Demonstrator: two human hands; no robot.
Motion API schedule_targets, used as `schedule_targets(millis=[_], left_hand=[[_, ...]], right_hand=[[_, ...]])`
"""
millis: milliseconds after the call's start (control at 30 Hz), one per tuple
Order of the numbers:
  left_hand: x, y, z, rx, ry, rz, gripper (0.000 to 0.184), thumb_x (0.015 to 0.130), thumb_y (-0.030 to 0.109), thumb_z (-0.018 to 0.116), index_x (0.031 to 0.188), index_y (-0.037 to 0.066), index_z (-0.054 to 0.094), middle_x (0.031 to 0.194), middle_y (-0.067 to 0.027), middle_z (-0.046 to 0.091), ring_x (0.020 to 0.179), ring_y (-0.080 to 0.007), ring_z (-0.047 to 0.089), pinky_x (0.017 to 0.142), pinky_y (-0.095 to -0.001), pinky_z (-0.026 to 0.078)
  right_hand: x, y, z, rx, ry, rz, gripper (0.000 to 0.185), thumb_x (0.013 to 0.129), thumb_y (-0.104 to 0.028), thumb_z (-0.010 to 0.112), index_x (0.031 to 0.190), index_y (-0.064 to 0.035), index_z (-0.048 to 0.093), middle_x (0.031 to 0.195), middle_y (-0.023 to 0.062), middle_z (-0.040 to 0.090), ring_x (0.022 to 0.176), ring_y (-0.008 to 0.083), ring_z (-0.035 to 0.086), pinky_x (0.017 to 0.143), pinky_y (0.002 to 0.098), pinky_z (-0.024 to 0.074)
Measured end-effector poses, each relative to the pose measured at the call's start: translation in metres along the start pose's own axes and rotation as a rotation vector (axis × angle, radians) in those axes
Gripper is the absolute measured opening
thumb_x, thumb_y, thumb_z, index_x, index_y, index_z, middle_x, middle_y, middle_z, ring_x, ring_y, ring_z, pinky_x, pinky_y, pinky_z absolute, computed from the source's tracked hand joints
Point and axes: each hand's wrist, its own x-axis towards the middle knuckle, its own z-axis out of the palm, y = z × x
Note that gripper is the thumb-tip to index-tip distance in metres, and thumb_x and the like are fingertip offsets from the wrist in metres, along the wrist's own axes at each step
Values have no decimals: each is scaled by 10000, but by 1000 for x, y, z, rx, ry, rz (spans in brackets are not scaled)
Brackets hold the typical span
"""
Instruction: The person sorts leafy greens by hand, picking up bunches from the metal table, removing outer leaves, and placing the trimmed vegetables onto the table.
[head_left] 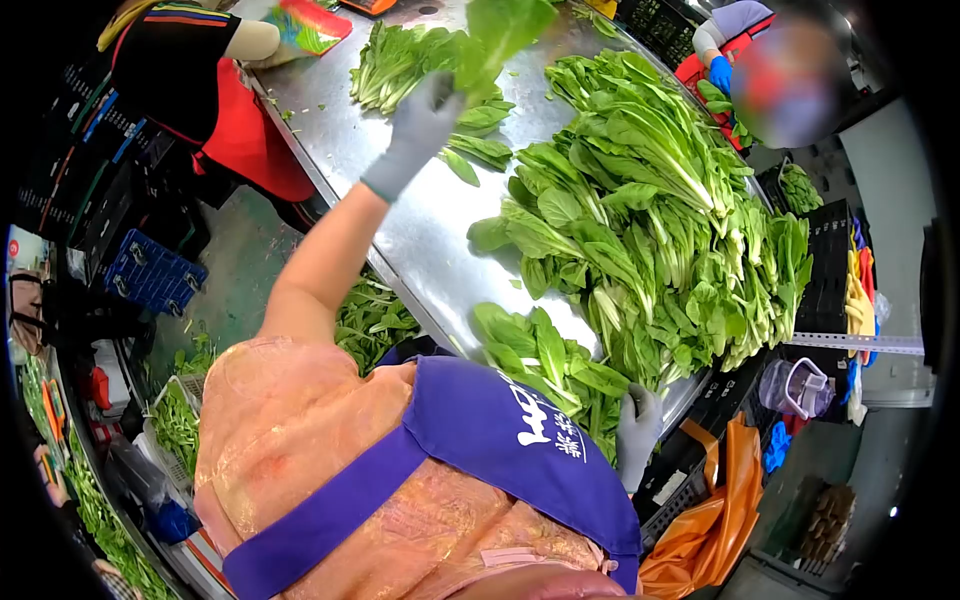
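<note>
Out over the metal table (345, 150), my left hand (422, 125) in a grey glove is closed around a leafy green (495, 45), whose leaves are blurred and rise toward the top edge. A small pile of greens (395, 65) lies beside and behind that hand. My right hand (638, 430), also gloved in grey, is at the table's near right edge against a bunch of greens (545, 360); its fingers are partly hidden by leaves. A large heap of leafy greens (650, 210) covers the table's right side.
A co-worker in a red apron (255, 150) stands at the upper left; another with a blue glove (720, 75) is at the upper right. Crates of greens (180, 420) stand at the lower left. An orange bag (710, 520) and a clear plastic jug (797, 388) are at the right.
</note>
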Motion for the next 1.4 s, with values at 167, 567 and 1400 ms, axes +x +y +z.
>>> schedule_targets(millis=[167, 567, 1400], left_hand=[[47, -63, -9, 763, -24, 177, 248, 927, 173, 566, 1160, 104, 618, 1030, -146, 692, 957, -326, 682, 838, -449, 540], [42, -187, -7, 1259, -462, 423, 170, 877, 153, 560, 969, 42, 649, 932, -173, 668, 929, -343, 653, 767, -446, 516], [-251, 72, 124, 359, -1408, 856, 1088, 606, 315, 848, 1527, 131, 297, 1521, -229, 312, 1335, -410, 424, 1046, -508, 388]], right_hand=[[-1, 3, 2, 115, 9, 135, 189, 870, -69, 628, 1029, 32, 646, 997, 155, 639, 942, 322, 610, 844, 386, 481], [7, 10, -6, 57, 148, 4, 197, 864, -54, 639, 1058, -19, 639, 1034, 163, 653, 952, 329, 635, 829, 386, 504], [-98, 45, 10, -177, -218, 383, 1074, 688, -710, 722, 1518, -150, 334, 1481, 259, 377, 1386, 434, 346, 1119, 522, 320]])
